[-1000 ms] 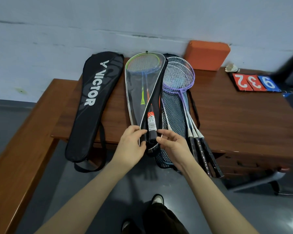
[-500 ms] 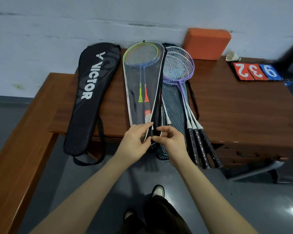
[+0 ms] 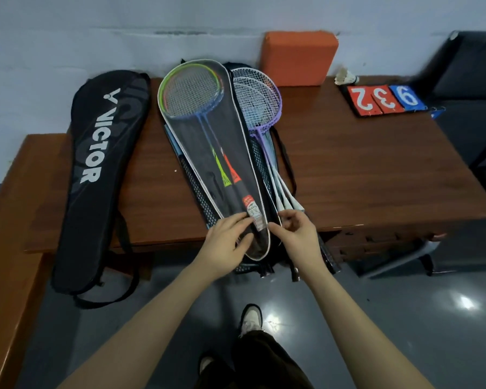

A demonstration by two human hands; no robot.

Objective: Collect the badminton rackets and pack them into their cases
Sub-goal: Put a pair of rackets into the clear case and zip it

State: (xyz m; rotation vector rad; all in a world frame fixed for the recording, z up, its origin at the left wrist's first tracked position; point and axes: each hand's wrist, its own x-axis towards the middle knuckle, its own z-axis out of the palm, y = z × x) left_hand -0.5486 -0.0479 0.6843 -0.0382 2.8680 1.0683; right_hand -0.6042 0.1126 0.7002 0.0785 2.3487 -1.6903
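A see-through racket case (image 3: 205, 164) with white trim lies on the wooden table (image 3: 362, 178), and two rackets with green and blue frames are inside it. My left hand (image 3: 230, 240) grips the case's narrow lower end over the table's front edge. My right hand (image 3: 295, 234) pinches the case's right edge beside it. Several loose purple and white rackets (image 3: 261, 108) lie partly under the case on its right, on a black mesh bag (image 3: 199, 189). A black Victor case (image 3: 101, 164) lies to the left and hangs over the table edge.
An orange foam block (image 3: 298, 58) leans on the wall behind the rackets. A shuttlecock (image 3: 345, 77) and score cards (image 3: 387, 99) sit at the back right. A wooden bench (image 3: 14, 220) runs along the left, a black chair (image 3: 472, 88) stands at the right.
The see-through case has been spread flat over the two rackets, covering the handle that stuck out before. Both hands stay at its lower end, now slightly further apart.
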